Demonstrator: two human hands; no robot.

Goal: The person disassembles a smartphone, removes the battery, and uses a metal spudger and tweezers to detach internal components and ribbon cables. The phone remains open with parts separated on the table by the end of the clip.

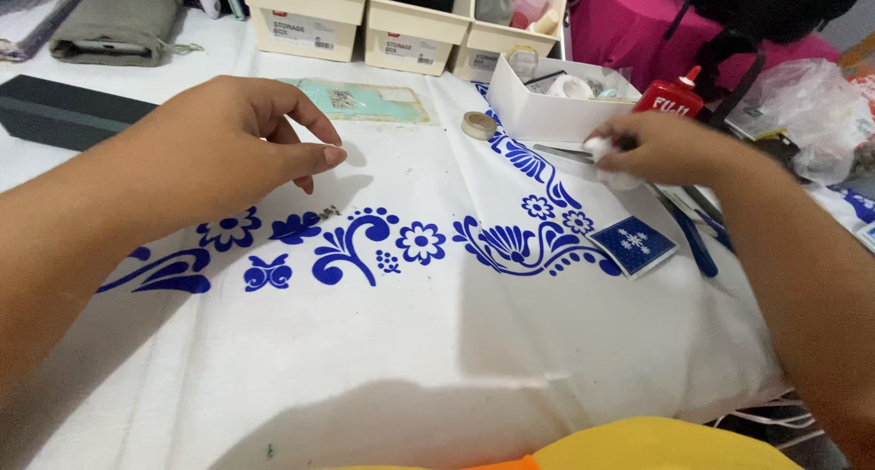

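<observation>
While the left hand (232, 142) hovers with fingers loosely curled, grasping nothing, over the white cloth (437, 342) near a blue floral print (365, 242); the right hand (661, 146) pinches a small white wad (600, 149). White box (547, 105) just beyond.

The scene was brightly and evenly lit. Soft shadows fell toward 6 o'clock beneath the left hand (239, 142) and across the white cloth (437, 342) on the surface. The right hand (656, 146) was smeared by motion blur. The cloth looked slightly overexposed, and things at the 12 o'clock edge bowed a little.
</observation>
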